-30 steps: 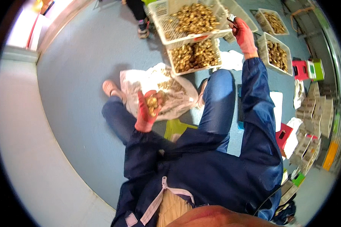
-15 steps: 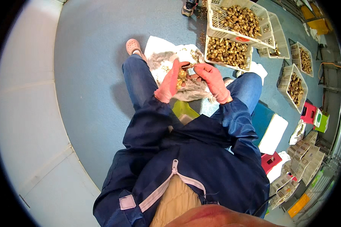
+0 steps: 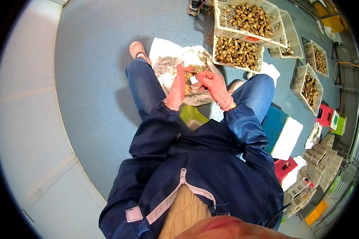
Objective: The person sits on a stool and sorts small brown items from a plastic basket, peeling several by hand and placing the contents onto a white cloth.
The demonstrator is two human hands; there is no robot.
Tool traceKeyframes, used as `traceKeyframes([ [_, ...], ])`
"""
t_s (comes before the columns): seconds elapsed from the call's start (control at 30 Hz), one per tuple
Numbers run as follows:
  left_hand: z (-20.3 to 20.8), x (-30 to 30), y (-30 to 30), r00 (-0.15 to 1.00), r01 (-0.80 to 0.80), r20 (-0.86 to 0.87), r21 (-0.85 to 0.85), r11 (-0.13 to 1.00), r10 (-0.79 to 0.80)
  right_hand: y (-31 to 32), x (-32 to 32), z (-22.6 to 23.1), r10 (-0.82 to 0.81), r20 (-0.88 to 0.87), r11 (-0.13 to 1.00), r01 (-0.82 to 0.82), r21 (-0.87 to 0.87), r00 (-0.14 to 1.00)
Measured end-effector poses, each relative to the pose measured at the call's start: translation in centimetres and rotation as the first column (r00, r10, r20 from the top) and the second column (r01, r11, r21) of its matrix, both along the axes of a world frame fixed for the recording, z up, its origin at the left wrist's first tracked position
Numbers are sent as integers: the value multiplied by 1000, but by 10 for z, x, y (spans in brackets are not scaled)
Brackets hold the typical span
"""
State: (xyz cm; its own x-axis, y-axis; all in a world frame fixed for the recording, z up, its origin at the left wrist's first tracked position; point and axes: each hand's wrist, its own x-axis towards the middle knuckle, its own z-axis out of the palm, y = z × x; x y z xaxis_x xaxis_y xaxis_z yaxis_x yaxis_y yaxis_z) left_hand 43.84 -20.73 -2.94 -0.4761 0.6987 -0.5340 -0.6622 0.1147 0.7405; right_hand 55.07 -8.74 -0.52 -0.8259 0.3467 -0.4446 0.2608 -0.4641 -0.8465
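Note:
My left hand (image 3: 177, 89), in a pink glove with brown-stained fingertips, is closed around a golden-brown mushroom (image 3: 187, 77), mostly hidden by the fingers. Facing it, my right hand (image 3: 216, 87), also gloved in pink, pinches a small flat white blade-like piece (image 3: 194, 79) close to the mushroom. Both hands are held between my knees, over a crumpled white plastic sack (image 3: 160, 49) strewn with yellowish-brown scraps. A lime-green object (image 3: 195, 113), perhaps a stool, shows just below the hands.
Two stacked white crates (image 3: 249, 38) of mushrooms stand beyond my right knee. Further right are more crates (image 3: 307, 89), a blue box with a white lid (image 3: 286, 137) and a red stool (image 3: 285, 168). Another person's shoe (image 3: 195, 7) is at the top. A white wall (image 3: 28, 99) bounds the left.
My right hand has shifted slightly left and down, and the white piece now shows more plainly between the hands. The whole view has moved a little.

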Motion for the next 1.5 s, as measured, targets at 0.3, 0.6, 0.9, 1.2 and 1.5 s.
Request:
traceKeyframes([
  [0.3,14,6,-4,1000,28,-9,-36,999,-28,24,-6,-6,-94,-14,968,95,230,995],
  [0.6,23,3,-8,985,47,-165,-47,998,-54,27,-7,4,-53,65,884,17,467,996],
  [0.9,29,1,-13,976,127,-170,-71,989,-137,25,-10,23,-7,64,857,-27,514,998],
  [1.2,22,-6,-23,972,168,-157,-62,984,-176,32,-14,9,132,-8,760,-96,643,991],
  [1.5,23,-7,-24,962,177,-195,-91,980,-192,30,-17,18,281,-30,744,-198,638,959],
])
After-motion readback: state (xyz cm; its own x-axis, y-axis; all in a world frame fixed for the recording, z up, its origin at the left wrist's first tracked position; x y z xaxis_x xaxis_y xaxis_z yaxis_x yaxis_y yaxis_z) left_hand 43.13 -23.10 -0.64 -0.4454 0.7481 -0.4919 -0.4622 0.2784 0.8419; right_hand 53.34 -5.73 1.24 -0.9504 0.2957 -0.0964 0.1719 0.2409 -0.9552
